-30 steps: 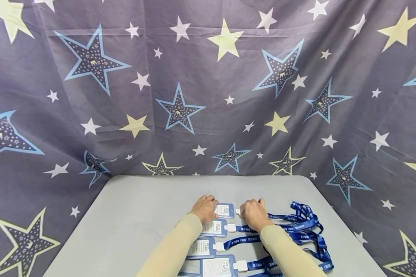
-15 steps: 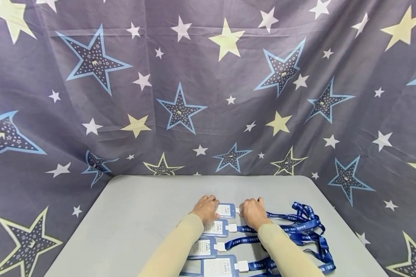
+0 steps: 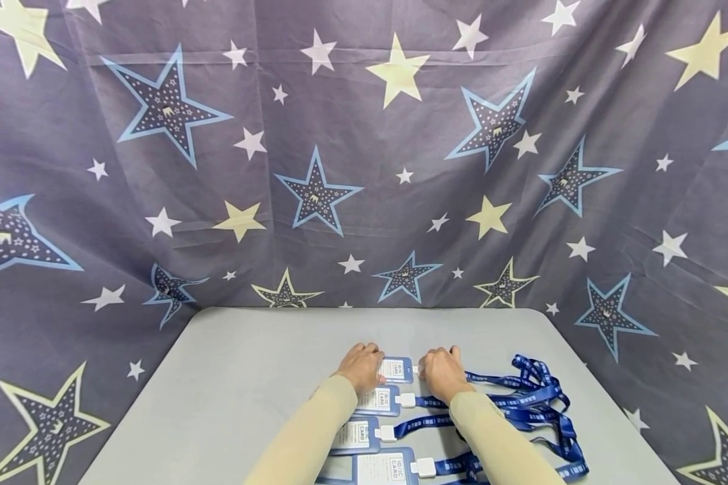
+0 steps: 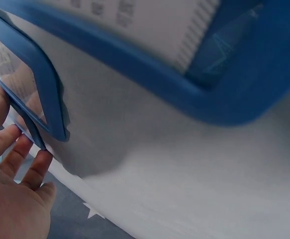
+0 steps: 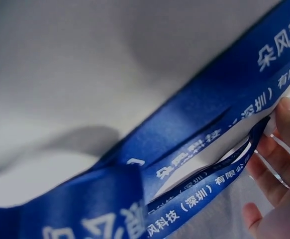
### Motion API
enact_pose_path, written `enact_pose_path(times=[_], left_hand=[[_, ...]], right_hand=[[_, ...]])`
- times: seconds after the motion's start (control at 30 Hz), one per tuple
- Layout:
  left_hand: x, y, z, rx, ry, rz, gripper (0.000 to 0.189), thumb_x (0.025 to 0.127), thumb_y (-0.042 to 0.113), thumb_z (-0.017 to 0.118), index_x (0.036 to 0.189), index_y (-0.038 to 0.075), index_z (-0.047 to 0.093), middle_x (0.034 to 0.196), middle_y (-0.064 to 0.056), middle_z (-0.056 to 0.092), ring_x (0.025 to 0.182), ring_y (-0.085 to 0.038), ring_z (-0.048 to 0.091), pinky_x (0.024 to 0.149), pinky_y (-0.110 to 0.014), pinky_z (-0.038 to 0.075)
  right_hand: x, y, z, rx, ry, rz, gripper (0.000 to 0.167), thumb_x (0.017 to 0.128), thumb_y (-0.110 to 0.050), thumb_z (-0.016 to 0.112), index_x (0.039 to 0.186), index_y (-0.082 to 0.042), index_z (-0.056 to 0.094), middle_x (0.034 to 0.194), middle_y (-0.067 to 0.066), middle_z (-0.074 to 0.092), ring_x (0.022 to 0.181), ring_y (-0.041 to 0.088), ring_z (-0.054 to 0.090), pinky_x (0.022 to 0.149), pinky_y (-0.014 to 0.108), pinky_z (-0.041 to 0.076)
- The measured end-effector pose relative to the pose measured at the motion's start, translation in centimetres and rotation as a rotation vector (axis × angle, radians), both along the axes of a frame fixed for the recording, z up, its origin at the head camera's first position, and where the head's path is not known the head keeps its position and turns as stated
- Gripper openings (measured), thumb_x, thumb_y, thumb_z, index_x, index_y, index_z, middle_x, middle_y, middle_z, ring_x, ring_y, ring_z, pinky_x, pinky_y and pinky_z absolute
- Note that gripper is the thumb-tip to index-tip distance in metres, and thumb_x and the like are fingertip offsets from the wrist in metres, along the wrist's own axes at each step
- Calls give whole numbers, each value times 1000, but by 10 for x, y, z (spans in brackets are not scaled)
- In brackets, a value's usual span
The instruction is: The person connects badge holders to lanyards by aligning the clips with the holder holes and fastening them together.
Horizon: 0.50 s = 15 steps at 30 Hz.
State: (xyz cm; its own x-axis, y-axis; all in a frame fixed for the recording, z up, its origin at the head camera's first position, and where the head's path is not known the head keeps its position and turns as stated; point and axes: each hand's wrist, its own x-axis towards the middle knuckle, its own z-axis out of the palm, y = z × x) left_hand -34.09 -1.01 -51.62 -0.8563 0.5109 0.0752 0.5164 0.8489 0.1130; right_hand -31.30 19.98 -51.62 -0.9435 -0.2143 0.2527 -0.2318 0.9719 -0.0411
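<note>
The left hand (image 3: 360, 368) grips the left end of the farthest blue-framed ID badge holder (image 3: 398, 370). In the left wrist view, the thumb lies on that badge holder (image 4: 48, 94) and the fingers reach its edge. Across from it, the right hand (image 3: 443, 372) pinches the white clip (image 3: 416, 370) at the end of a blue lanyard, right at the badge holder's end. The lanyard (image 3: 494, 380) runs out behind this hand to the right. In the right wrist view, thumb and fingers (image 5: 279, 159) close around the strap's end, partly hidden at the frame edge.
Nearer on the grey table (image 3: 230, 377) lie several more badge holders, including one second from the back (image 3: 377, 400) and a larger one in front (image 3: 383, 467), with white clips (image 3: 407, 400). Their lanyards (image 3: 546, 411) heap at the right. A star-patterned curtain (image 3: 352, 121) surrounds the table.
The right hand has shifted slightly left, and the gap between the white clip and the badge holder's end has narrowed. The left hand keeps its grip on the badge holder.
</note>
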Motion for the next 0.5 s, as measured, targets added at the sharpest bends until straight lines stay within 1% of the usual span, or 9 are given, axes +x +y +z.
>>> enact_pose_path(times=[0.13,0.27,0.5], left_hand=[[-1,0,0,-14,6,-3,60,90,41,75,139,9,63,137,-7,60,127,-23,53,118,-36,34],[0,0,0,-20,8,-1,59,90,41,75,139,10,63,136,-6,61,125,-23,54,117,-35,35],[2,0,0,-20,13,5,60,90,42,74,139,10,63,137,-7,60,124,-25,54,117,-35,35]], right_hand=[[-1,-1,-1,12,-9,-9,4,80,-17,80,83,-20,81,81,-4,70,76,18,58,80,45,36],[-1,-1,-1,18,4,-2,5,79,-15,79,80,-20,80,79,-3,68,74,19,57,79,45,36],[-2,-5,0,32,9,2,4,81,-12,76,81,-15,78,75,-2,63,73,20,56,79,45,37]])
